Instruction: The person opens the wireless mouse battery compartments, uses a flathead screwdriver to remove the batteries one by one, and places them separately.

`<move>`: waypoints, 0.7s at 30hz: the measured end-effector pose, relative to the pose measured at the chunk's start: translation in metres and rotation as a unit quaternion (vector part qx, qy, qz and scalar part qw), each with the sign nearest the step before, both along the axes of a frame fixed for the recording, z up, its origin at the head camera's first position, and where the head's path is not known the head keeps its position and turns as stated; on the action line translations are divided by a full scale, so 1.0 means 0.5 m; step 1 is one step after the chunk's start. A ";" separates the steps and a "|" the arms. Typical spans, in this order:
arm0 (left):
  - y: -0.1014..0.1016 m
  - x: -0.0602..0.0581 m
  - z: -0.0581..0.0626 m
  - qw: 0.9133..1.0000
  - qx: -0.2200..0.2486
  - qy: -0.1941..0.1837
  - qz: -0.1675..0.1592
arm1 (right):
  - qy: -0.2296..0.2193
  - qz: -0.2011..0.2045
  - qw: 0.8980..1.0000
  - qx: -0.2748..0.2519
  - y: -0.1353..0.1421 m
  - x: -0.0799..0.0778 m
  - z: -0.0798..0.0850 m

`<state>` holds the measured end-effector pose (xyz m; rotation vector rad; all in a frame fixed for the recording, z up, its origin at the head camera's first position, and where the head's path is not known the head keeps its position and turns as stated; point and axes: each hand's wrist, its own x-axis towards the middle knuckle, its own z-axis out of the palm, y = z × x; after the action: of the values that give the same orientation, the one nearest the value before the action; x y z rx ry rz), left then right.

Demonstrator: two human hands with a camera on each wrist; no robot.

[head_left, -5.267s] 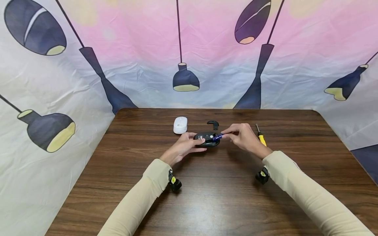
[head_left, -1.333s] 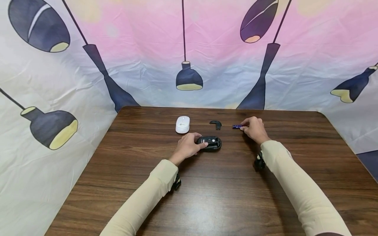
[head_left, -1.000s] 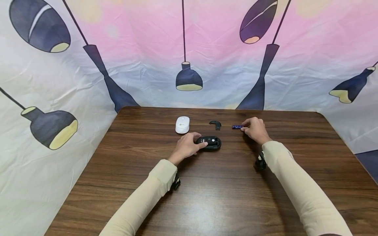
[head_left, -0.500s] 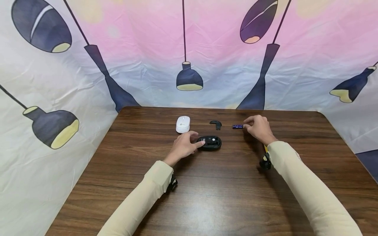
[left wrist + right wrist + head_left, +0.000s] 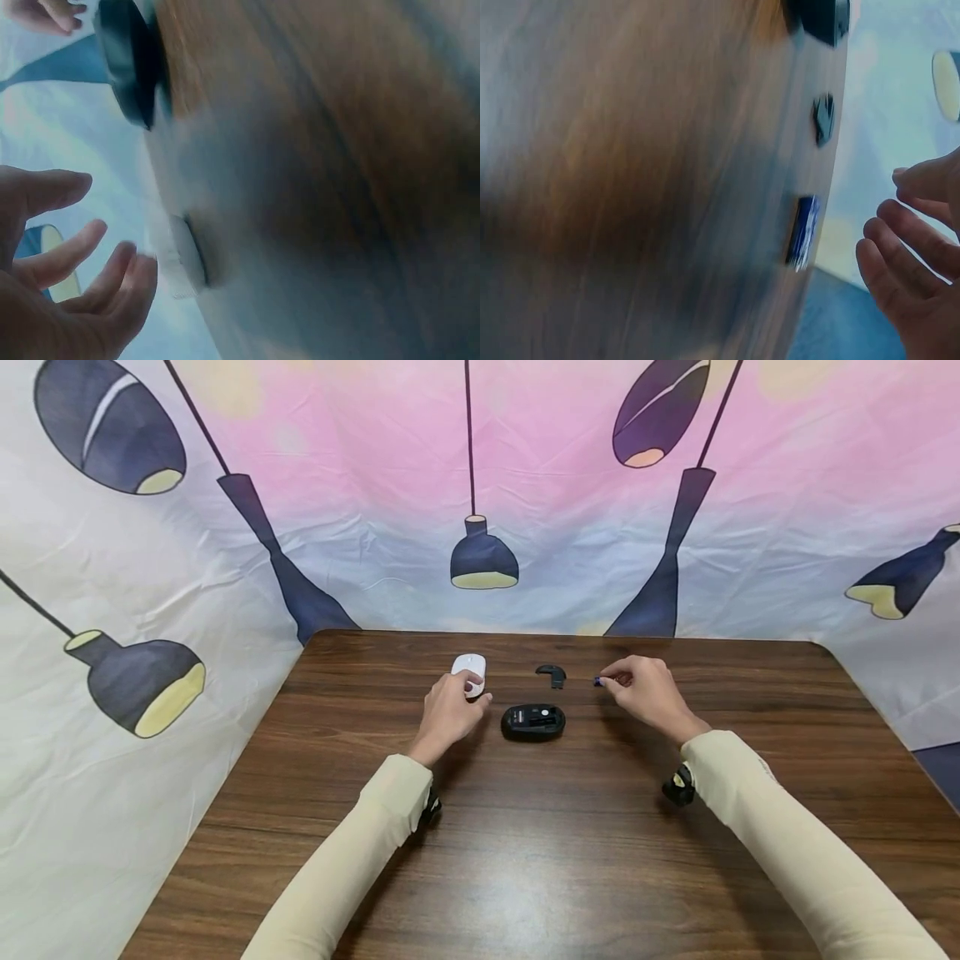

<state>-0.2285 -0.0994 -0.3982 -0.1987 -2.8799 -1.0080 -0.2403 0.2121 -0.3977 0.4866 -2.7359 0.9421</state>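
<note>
Wrinkled lamp-printed cloth (image 5: pixel 555 552) backs our wood-grain table (image 5: pixel 517 827). Our left hand (image 5: pixel 450 710), empty, curves loosely near the white mouse (image 5: pixel 469 663), far and left; our right hand (image 5: pixel 648 693), empty, fingers relaxed, is near the blue battery (image 5: pixel 803 231), far and right. Between, nearer, lies the upturned black mouse (image 5: pixel 531 723).

head view: bright, sharp | tabletop (image 5: pixel 513 897): pale glare, soft shadows | wrist views: dim, bluish, blurred

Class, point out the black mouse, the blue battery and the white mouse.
Black mouse (image 5: pixel 532 723), head view: middle of its underside.
Blue battery (image 5: pixel 803 232), right wrist view: middle of its side.
White mouse (image 5: pixel 468 663), head view: its top.
</note>
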 end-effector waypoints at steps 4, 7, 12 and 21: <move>-0.001 -0.022 -0.012 0.999 -0.034 0.018 0.025 | 0.008 0.024 1.000 0.005 -0.022 0.009 0.001; -0.002 -0.036 -0.022 0.998 -0.050 0.024 0.043 | 0.010 0.041 0.999 0.008 -0.037 0.013 0.000; -0.005 -0.055 -0.034 0.996 -0.068 0.025 0.058 | 0.009 0.062 0.998 0.015 -0.061 0.016 -0.005; -0.006 -0.077 -0.039 0.993 -0.079 -0.014 0.085 | -0.003 0.075 0.997 0.016 -0.087 0.020 -0.012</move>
<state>-0.2669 -0.1022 -0.4178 0.0499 -2.9419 -0.7604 -0.2303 0.1688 -0.4035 0.7049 -2.7551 0.9372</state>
